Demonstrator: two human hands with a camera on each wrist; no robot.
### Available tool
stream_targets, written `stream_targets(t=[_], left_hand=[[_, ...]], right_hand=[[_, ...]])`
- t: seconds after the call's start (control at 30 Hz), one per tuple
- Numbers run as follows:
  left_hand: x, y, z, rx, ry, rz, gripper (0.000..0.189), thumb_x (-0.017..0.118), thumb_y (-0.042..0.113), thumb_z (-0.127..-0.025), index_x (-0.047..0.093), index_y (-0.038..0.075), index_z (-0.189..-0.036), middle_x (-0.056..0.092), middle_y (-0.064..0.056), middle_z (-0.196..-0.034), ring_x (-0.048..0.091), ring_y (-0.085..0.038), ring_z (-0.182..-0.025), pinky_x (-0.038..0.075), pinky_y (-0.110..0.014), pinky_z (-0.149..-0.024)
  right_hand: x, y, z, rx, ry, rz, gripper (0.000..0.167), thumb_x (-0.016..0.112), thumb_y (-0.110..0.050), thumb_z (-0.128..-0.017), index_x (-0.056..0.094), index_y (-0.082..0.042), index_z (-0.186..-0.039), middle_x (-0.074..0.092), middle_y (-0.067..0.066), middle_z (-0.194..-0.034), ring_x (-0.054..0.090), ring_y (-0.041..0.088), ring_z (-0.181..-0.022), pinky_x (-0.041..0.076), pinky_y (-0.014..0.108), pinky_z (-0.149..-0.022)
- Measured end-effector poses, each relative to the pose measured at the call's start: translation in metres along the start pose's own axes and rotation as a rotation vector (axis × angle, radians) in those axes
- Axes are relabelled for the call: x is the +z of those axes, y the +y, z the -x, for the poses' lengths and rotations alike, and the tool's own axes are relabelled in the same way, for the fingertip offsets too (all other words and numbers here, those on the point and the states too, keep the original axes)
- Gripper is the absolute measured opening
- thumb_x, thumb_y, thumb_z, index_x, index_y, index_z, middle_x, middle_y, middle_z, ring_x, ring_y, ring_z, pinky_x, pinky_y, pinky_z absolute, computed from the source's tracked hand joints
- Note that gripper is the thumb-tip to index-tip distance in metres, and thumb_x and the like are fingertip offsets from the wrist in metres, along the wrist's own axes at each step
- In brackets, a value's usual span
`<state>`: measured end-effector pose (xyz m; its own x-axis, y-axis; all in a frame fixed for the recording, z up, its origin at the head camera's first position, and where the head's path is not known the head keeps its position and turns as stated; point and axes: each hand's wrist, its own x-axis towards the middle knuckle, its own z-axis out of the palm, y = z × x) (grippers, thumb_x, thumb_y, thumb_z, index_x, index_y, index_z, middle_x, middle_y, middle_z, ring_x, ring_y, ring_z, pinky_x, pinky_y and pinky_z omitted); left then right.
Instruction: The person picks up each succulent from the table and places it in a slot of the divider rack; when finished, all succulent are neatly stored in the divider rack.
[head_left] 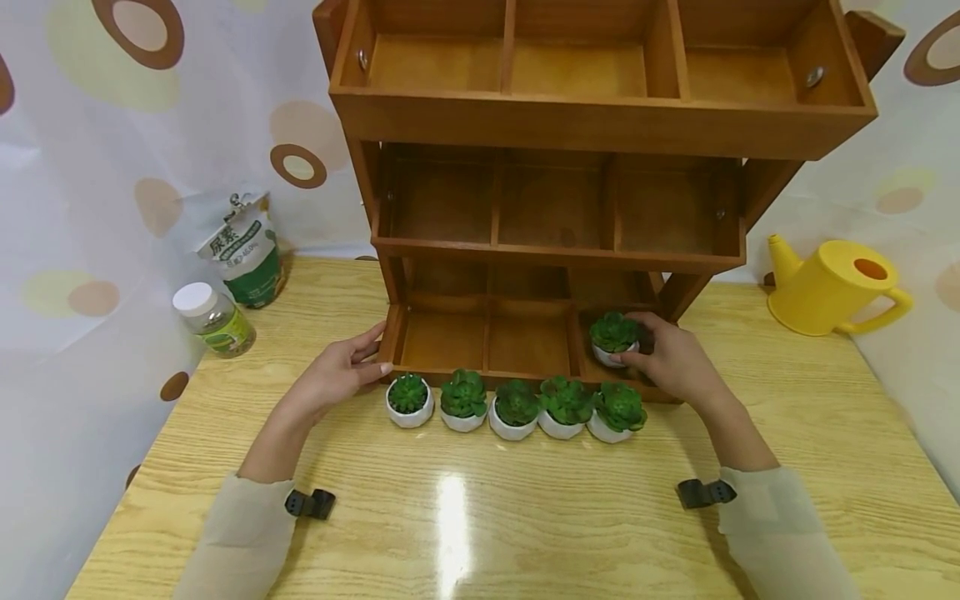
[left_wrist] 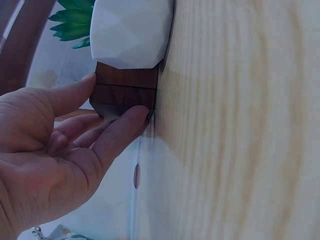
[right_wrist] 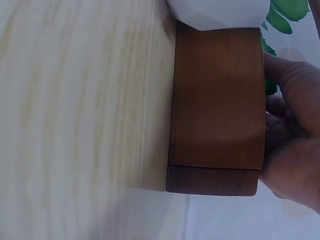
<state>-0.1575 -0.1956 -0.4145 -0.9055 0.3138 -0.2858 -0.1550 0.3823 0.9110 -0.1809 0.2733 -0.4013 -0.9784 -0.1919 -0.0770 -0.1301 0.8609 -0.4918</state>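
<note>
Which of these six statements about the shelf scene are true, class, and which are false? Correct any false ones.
1. The right hand holds a plant. True.
2. Four plants stand in the front row. False: five plants do.
3. The watering can stands right of the shelf. True.
4. The left hand holds a plant. False: the left hand grips the shelf.
5. The pots are white. True.
6. The jar's lid is green. False: the lid is white.

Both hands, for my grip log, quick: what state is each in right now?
Left hand: closed, gripping the wooden shelf at its lower end.
Right hand: closed, holding a potted succulent.
</note>
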Motion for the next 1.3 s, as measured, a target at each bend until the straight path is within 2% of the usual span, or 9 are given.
stream_targets(t=[0.2,0.5,0.73,0.97,1.1,1.13,1.2,1.3], left_hand=[[0.000,0.001,-0.001,0.000,-0.006,0.013,0.070,0.055,0.011,-0.105,0.017,0.017,-0.164,0.034,-0.021,-0.162,0.045,-0.036,-0.143,0.049,-0.044,-0.108],[0.002,0.003,-0.002,0.002,-0.020,0.033,0.070,0.052,0.009,-0.106,0.013,0.015,-0.164,0.032,-0.023,-0.163,0.046,-0.037,-0.142,0.050,-0.046,-0.107],[0.000,0.003,-0.001,0.007,-0.017,0.039,0.070,0.053,0.009,-0.105,0.014,0.015,-0.164,0.032,-0.022,-0.163,0.046,-0.037,-0.142,0.049,-0.046,-0.107],[0.001,0.002,-0.001,0.002,-0.023,0.046,0.071,0.053,0.009,-0.105,0.014,0.015,-0.164,0.032,-0.023,-0.163,0.046,-0.037,-0.142,0.049,-0.046,-0.107],[0.001,0.002,0.000,-0.003,-0.025,0.046,0.071,0.053,0.009,-0.105,0.014,0.015,-0.164,0.031,-0.023,-0.163,0.045,-0.037,-0.143,0.048,-0.046,-0.108],[0.001,0.001,0.001,-0.003,-0.023,0.045,0.071,0.053,0.009,-0.105,0.015,0.015,-0.164,0.031,-0.023,-0.163,0.044,-0.037,-0.143,0.048,-0.046,-0.108],[0.001,0.001,0.001,-0.004,-0.020,0.042,0.071,0.053,0.009,-0.105,0.015,0.015,-0.164,0.031,-0.023,-0.163,0.044,-0.038,-0.144,0.048,-0.046,-0.108],[0.000,0.001,0.001,0.001,-0.020,0.036,0.071,0.053,0.009,-0.105,0.014,0.015,-0.164,0.031,-0.024,-0.163,0.044,-0.038,-0.144,0.048,-0.046,-0.108]], right_hand=[[-0.002,0.000,0.000,0.008,-0.019,-0.006,0.069,0.071,-0.030,-0.096,0.042,0.001,-0.150,0.057,0.032,-0.137,0.057,0.048,-0.123,0.048,0.063,-0.100],[-0.006,0.000,0.002,0.005,0.006,-0.024,0.066,0.072,-0.030,-0.096,0.045,0.000,-0.148,0.062,0.030,-0.130,0.061,0.044,-0.117,0.051,0.061,-0.095],[-0.013,0.005,0.006,-0.007,0.029,-0.020,0.062,0.070,-0.031,-0.097,0.048,-0.002,-0.147,0.061,0.030,-0.136,0.060,0.047,-0.123,0.050,0.063,-0.099],[-0.020,0.008,0.019,-0.031,0.065,-0.087,0.061,0.069,-0.033,-0.098,0.049,-0.001,-0.147,0.056,0.027,-0.144,0.063,0.045,-0.121,0.056,0.056,-0.095],[-0.025,0.011,0.029,-0.044,0.102,-0.109,0.062,0.069,-0.036,-0.098,0.050,-0.003,-0.147,0.058,0.025,-0.143,0.065,0.044,-0.119,0.057,0.052,-0.092],[-0.027,0.011,0.032,-0.043,0.108,-0.115,0.062,0.068,-0.037,-0.098,0.050,-0.003,-0.147,0.058,0.024,-0.142,0.064,0.044,-0.120,0.058,0.050,-0.091],[-0.030,0.013,0.038,-0.038,0.120,-0.118,0.062,0.068,-0.040,-0.098,0.051,-0.006,-0.146,0.060,0.023,-0.141,0.064,0.043,-0.119,0.061,0.034,-0.088],[-0.033,0.015,0.048,-0.038,0.136,-0.127,0.059,0.067,-0.041,-0.098,0.053,-0.009,-0.146,0.062,0.019,-0.140,0.065,0.039,-0.118,0.053,0.009,-0.082]])
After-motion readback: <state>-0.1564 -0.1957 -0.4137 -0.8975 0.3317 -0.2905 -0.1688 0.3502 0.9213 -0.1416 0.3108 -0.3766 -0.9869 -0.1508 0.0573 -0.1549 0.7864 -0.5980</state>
